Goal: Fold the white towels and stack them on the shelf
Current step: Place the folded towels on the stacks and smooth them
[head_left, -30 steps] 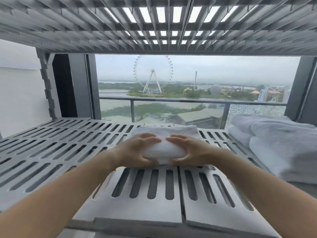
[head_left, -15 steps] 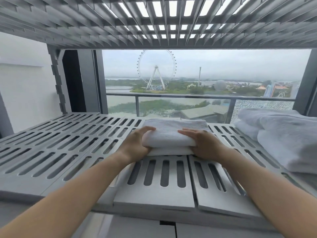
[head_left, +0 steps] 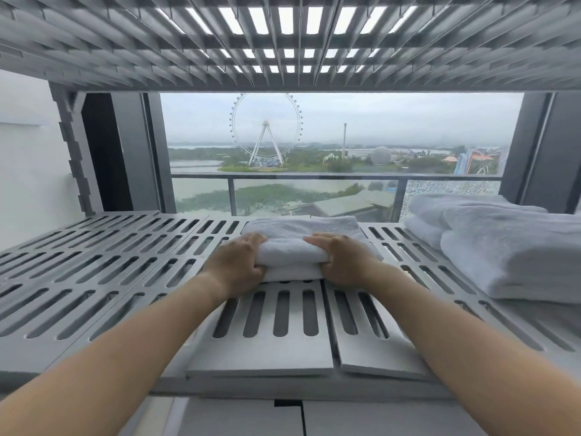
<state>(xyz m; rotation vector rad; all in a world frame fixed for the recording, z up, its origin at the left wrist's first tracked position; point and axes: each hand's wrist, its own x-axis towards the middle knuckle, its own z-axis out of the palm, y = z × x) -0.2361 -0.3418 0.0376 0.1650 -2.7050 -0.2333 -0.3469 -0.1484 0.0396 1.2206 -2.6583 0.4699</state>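
A folded white towel (head_left: pixel 295 237) lies on the grey slotted shelf (head_left: pixel 100 262), at its middle towards the back. My left hand (head_left: pixel 237 262) grips the towel's near left corner, fingers on top and thumb underneath. My right hand (head_left: pixel 341 259) grips the near right corner the same way. Both forearms reach in over the shelf's front edge. A stack of folded white towels (head_left: pixel 503 247) sits at the shelf's right end.
A second slotted shelf (head_left: pixel 283 42) hangs close overhead. A grey upright post (head_left: pixel 75 152) stands at the back left, and a window with a balcony railing (head_left: pixel 314 176) lies behind. The shelf's left half holds nothing.
Both hands have pushed the towel further back on the shelf and spread from its top middle to its near corners. The camera has dropped and moved closer.
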